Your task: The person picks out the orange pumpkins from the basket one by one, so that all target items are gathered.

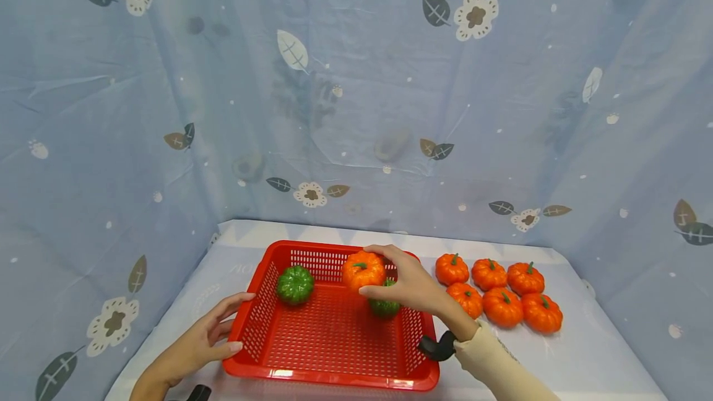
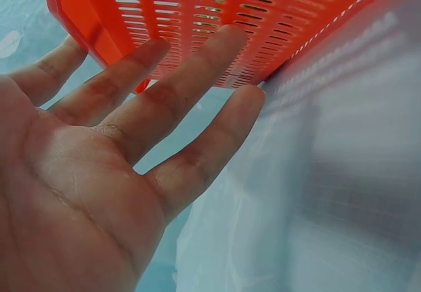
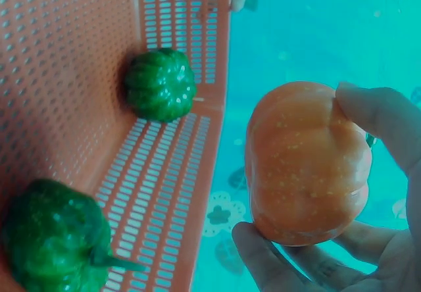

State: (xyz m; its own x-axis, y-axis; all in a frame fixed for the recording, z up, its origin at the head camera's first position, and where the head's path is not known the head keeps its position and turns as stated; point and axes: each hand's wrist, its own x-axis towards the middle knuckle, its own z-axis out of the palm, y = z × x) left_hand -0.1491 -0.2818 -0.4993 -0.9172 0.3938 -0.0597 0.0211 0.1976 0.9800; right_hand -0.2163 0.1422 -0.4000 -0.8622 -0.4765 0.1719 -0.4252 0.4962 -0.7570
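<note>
My right hand (image 1: 411, 282) pinches an orange mini pumpkin (image 1: 363, 271) between thumb and fingers, holding it above the right back part of a red plastic basket (image 1: 328, 380). In the right wrist view the held pumpkin (image 3: 309, 164) is clear of the basket wall. Two green pumpkins lie inside: one green pumpkin (image 1: 295, 284) at the back left, the other green pumpkin (image 1: 384, 309) on the right, partly hidden by my right hand. At the basket's left side is my left hand (image 1: 195, 344); its fingers (image 2: 171, 101) are nearly straight against the slotted wall.
Several orange pumpkins (image 1: 503, 307) stand in two rows on the white table (image 1: 590, 357), right of the basket. A blue patterned curtain (image 1: 356, 110) surrounds the table at the back and sides.
</note>
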